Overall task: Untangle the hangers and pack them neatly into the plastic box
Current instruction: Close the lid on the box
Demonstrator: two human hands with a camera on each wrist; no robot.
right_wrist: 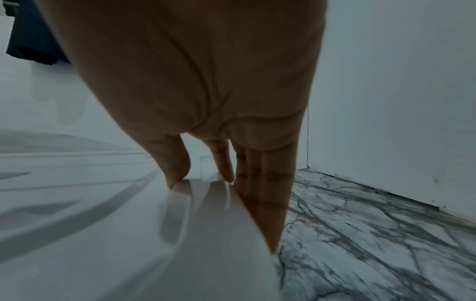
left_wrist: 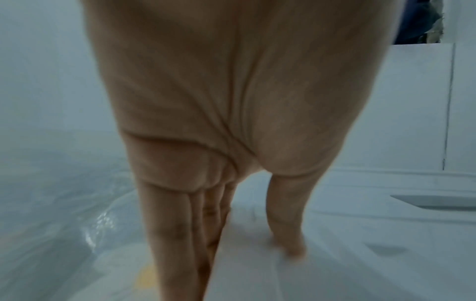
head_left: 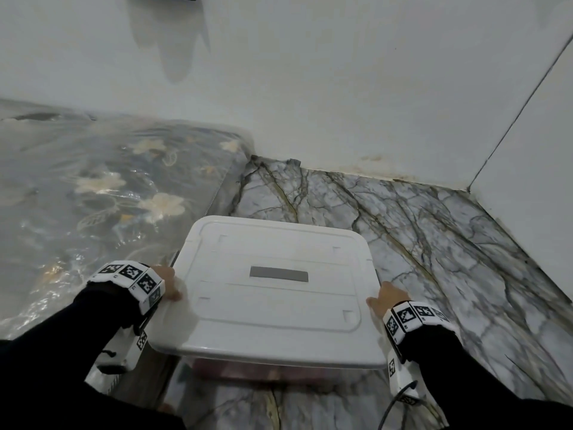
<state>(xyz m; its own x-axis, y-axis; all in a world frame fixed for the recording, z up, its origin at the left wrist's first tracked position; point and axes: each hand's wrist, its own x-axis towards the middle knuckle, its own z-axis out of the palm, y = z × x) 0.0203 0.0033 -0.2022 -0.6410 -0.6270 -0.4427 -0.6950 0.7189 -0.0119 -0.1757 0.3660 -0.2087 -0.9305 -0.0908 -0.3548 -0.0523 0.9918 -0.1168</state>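
Observation:
A plastic box stands on the floor with its white lid on top. Through the box's translucent front wall I see blurred reddish shapes; whether they are hangers I cannot tell. My left hand holds the lid's left edge, and my right hand holds its right edge. In the left wrist view the left hand has its thumb on the lid and its fingers down over the rim. The right hand pinches the lid likewise, thumb and forefinger on top.
A mattress wrapped in clear plastic lies close against the box's left side. Grey-veined marble floor stretches to the right and behind. White walls meet in a corner at the far right.

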